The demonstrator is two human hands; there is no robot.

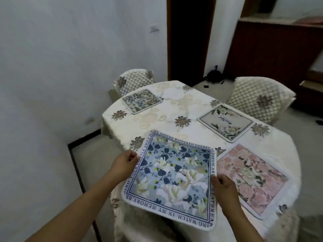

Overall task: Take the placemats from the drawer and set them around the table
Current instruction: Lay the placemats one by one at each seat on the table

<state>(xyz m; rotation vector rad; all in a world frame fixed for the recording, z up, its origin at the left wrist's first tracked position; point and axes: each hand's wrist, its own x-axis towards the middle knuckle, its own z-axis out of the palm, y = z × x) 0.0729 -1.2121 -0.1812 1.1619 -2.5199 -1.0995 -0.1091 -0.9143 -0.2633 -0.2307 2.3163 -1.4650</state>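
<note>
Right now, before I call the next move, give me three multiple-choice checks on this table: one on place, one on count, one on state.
1. The pink placemat lies: A) in a drawer; B) on the table, near right, next to the blue placemat; C) on the floor.
2. Placemats lying unheld on the table: A) one; B) two; C) three.
3. The blue placemat is: A) pinched at its side edges by the left hand and right hand; B) folded in half; C) rolled up.

Answers:
1 B, it lies flat to the blue one's right.
2 C, the pink one, the far-left cream placemat and the far-right cream placemat.
3 A, each hand grips one edge and the mat is spread open.
</note>
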